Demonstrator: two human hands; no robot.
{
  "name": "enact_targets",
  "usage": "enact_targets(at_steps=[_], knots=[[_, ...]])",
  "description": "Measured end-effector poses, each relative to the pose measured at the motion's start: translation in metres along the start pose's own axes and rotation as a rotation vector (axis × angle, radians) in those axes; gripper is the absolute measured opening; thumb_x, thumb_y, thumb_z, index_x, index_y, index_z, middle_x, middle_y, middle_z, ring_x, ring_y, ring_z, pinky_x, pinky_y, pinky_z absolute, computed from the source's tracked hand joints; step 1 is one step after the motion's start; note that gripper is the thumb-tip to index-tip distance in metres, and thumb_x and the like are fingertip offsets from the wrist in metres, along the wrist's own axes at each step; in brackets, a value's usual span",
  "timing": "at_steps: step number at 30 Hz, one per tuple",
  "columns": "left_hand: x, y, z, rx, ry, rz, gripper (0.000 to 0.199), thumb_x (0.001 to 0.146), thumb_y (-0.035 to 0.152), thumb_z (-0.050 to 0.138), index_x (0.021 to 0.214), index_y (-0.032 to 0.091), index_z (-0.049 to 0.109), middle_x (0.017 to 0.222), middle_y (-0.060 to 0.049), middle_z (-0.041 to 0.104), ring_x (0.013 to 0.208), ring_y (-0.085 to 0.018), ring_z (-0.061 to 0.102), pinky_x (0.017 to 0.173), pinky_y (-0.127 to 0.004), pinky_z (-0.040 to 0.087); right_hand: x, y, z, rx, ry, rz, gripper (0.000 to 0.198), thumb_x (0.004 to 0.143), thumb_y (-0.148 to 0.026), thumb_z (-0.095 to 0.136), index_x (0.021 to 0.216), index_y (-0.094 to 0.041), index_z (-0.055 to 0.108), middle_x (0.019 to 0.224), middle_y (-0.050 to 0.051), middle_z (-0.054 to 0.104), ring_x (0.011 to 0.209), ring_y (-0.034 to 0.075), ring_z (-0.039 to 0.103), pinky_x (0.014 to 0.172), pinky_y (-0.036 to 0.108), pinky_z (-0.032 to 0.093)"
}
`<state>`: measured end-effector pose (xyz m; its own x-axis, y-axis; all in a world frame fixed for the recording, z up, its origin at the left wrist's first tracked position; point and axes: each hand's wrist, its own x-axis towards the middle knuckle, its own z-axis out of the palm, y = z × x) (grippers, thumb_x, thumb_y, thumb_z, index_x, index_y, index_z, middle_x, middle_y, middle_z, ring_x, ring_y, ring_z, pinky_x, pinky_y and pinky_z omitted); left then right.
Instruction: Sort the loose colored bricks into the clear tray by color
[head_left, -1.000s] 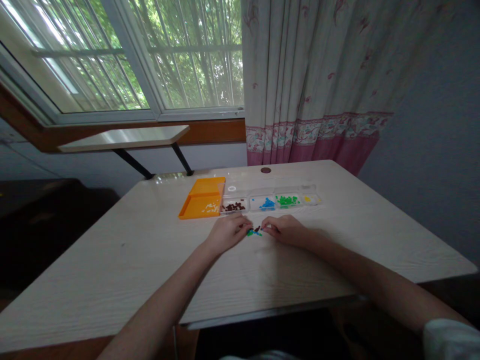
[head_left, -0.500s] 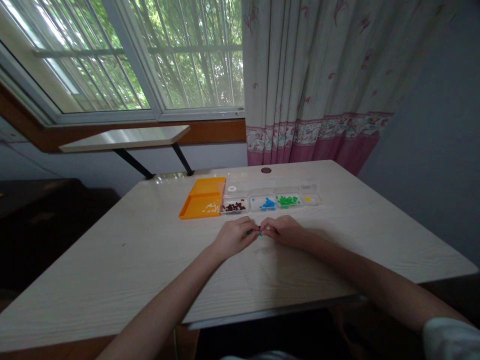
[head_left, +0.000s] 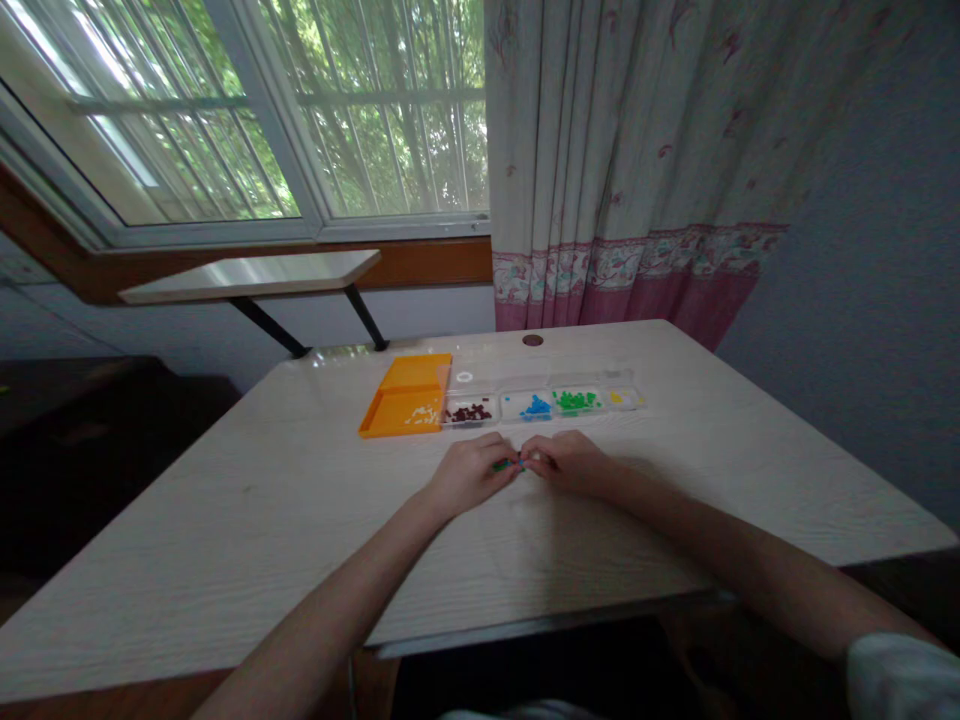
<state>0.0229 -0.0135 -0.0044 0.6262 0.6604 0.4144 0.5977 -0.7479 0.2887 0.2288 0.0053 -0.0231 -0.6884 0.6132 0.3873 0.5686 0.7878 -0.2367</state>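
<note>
My left hand (head_left: 472,472) and my right hand (head_left: 570,462) meet over the table, fingertips pinched together around a small piece of joined green and blue toy bricks (head_left: 504,464). Most of this piece is hidden by the fingers, so its full shape cannot be made out. Just beyond the hands lies a row of clear plastic compartments: dark brown bits (head_left: 469,412) stand left of blue bits (head_left: 536,406), then green bits (head_left: 576,401) and a few yellow bits (head_left: 617,398). White bits (head_left: 424,414) lie in the orange tray (head_left: 382,412) at the left end.
The pale wooden table (head_left: 225,540) spreads out around my hands. A raised shelf (head_left: 255,275) on black legs stands at the back left. A dark round cap (head_left: 532,340) sits near the back edge, below the curtain (head_left: 637,250).
Both hands keep almost the same place and pinch. The small piece between the fingertips has turned slightly, with a little less green showing below it.
</note>
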Motion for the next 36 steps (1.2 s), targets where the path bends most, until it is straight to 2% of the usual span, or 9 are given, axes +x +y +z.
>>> enact_targets(at_steps=[6,14,25,31,36], knots=[[0.000,-0.001,0.002,0.029,-0.010,-0.005,0.015,0.082,0.025,0.049,0.087,0.018,0.062,0.080,-0.003,0.060,0.069,-0.011,0.056,0.060,-0.019,0.042,0.001,-0.002,-0.001,0.020,0.023,-0.006,0.013,0.083,-0.026,0.049,0.091,-0.021,0.058,0.058,-0.003,0.062,0.052,0.010,0.056,0.056,0.018,0.037],[0.000,0.000,-0.001,-0.005,0.049,-0.030,0.016,0.082,0.025,0.049,0.084,0.017,0.061,0.078,-0.003,0.059,0.068,-0.011,0.055,0.059,-0.019,0.042,0.001,-0.003,0.001,-0.028,0.109,0.044,0.014,0.080,-0.030,0.054,0.089,-0.021,0.060,0.050,-0.005,0.059,0.047,0.009,0.052,0.053,0.019,0.033],[0.000,0.001,-0.004,-0.075,0.045,-0.036,0.014,0.082,0.024,0.050,0.086,0.017,0.061,0.079,-0.003,0.059,0.069,-0.011,0.054,0.060,-0.020,0.041,0.001,-0.003,0.000,-0.027,0.175,0.018,0.012,0.079,-0.030,0.053,0.083,-0.022,0.062,0.049,-0.005,0.058,0.047,0.009,0.052,0.054,0.019,0.033],[-0.003,-0.009,-0.014,-0.022,-0.036,-0.058,0.015,0.078,0.018,0.049,0.089,0.018,0.059,0.083,-0.003,0.058,0.077,-0.014,0.055,0.067,-0.022,0.042,0.001,0.004,-0.005,-0.012,0.262,0.033,0.017,0.081,-0.031,0.050,0.081,-0.021,0.064,0.048,-0.005,0.057,0.044,0.007,0.048,0.051,0.018,0.033],[-0.005,-0.019,-0.018,0.105,-0.145,-0.063,0.012,0.077,0.018,0.047,0.083,0.018,0.058,0.081,-0.003,0.057,0.075,-0.014,0.055,0.064,-0.022,0.041,0.002,0.013,-0.015,-0.053,0.393,0.065,0.018,0.080,-0.032,0.051,0.078,-0.020,0.065,0.043,-0.006,0.051,0.041,0.007,0.044,0.050,0.018,0.034]])
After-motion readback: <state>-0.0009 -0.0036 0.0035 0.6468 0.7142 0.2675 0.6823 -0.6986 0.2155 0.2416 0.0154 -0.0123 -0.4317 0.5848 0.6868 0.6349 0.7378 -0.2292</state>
